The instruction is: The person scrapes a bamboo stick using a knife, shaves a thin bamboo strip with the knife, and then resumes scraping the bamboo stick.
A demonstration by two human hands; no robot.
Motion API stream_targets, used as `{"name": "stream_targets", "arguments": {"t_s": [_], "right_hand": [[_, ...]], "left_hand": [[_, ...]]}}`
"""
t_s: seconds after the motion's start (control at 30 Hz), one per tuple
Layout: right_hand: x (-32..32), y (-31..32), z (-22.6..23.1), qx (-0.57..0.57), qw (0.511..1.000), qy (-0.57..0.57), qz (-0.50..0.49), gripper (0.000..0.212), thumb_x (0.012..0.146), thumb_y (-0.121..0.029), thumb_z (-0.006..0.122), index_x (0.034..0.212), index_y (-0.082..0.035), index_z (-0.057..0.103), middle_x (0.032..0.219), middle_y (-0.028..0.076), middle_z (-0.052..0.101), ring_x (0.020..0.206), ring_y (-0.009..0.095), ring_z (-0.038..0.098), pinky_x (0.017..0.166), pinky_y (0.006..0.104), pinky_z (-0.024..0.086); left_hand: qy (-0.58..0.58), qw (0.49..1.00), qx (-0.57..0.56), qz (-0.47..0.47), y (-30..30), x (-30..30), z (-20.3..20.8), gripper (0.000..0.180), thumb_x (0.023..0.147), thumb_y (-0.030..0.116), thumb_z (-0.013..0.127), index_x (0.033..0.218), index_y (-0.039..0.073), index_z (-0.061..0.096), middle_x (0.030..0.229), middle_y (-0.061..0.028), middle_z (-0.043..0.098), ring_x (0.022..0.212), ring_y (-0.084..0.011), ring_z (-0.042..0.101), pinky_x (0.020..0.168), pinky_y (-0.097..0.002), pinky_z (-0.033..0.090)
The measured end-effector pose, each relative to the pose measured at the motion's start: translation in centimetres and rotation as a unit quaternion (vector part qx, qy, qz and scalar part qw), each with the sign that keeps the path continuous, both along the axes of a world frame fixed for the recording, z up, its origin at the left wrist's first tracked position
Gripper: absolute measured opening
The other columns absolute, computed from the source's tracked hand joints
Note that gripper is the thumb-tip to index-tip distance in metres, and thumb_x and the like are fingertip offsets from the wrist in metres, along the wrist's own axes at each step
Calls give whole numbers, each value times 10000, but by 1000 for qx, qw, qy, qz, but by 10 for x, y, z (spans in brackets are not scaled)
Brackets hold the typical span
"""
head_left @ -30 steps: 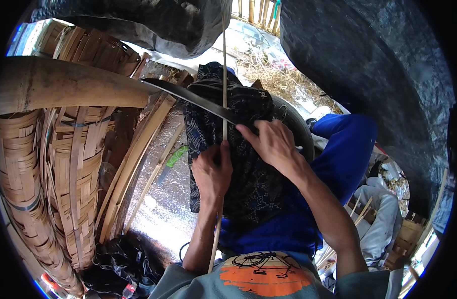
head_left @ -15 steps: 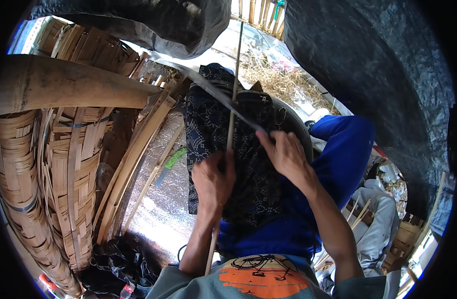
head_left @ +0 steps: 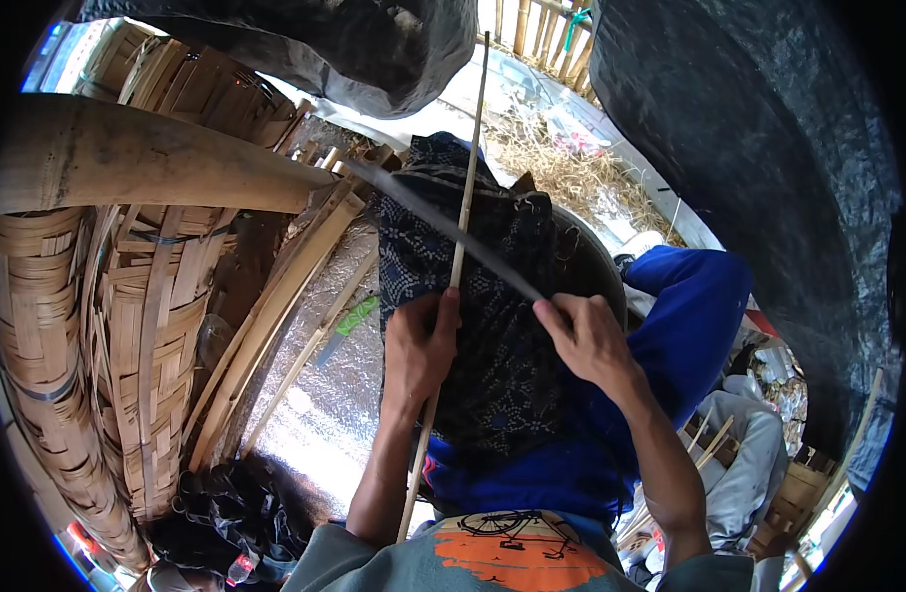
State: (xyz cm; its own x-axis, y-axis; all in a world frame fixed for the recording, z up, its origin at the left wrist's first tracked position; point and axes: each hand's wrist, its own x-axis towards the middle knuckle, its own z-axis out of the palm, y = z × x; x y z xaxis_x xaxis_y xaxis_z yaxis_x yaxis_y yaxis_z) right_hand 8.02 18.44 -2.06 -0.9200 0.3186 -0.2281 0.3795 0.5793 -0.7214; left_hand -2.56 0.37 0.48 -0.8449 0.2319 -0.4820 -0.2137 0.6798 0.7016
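Bamboo strip (head_left: pixel 469 183) sits pinched in the left hand (head_left: pixel 418 345) over patterned cloth (head_left: pixel 502 395). Right hand (head_left: pixel 589 337) grips a long knife (head_left: pixel 423 209), best angled shallowly.

Grey-green shirt (head_left: pixel 399 567), orange bicycle print (head_left: pixel 517 564), blue trousers (head_left: pixel 692 308)

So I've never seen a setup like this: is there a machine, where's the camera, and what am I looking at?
There's no machine: these are a person's bare hands, filmed by a wide fisheye camera worn on the head and looking down, so straight edges bend near the rim. A dark patterned cloth covers the lap. Above it, the left hand holds a thin pale strip; the right hand grips a long blade, blurred, which crosses the strip. Woven pieces stand at the left.
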Motion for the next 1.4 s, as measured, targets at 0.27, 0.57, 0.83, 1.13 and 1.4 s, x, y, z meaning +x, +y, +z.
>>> {"name": "stream_targets", "arguments": {"t_s": [0.27,0.57,0.83,1.13,1.4], "right_hand": [[3,-11,-23,125,988,94,4,477,919,-385,613,584,-53,541,414,133,494,406,321,571,385,360,435],[-33,21,-62,215,975,47,40,256,932,-241,601,1015,-2,640,650,117,526,557,270,533,517,339,438],[17,6,-46,150,977,115,95,272,900,-115,625,1156,-33,583,754,110,478,568,230,474,490,347,413],[-36,32,-34,-37,991,-66,-108,469,947,-388,574,702,12,584,528,145,555,490,299,586,445,350,421],[-48,-2,10,-414,900,-58,-125,306,856,-312,717,828,-35,588,488,-24,446,380,65,421,367,232,332]], "left_hand": [[129,990,-44,-25,5,13,-7,362,905,254,597,683,-31,625,515,-177,532,437,-284,536,478,-374,391],[80,996,-31,-20,2,34,5,368,891,265,618,673,-31,626,489,-171,512,411,-258,513,465,-380,375],[42,998,-35,-5,2,15,1,394,906,305,599,708,-31,656,487,-130,531,435,-206,545,473,-347,392],[7,1000,-12,-15,1,20,9,406,923,307,575,701,-25,649,498,-102,551,455,-169,559,484,-324,411],[-13,993,-13,-115,9,28,32,392,938,317,577,741,-16,644,525,-61,561,485,-117,562,474,-266,408]]}}
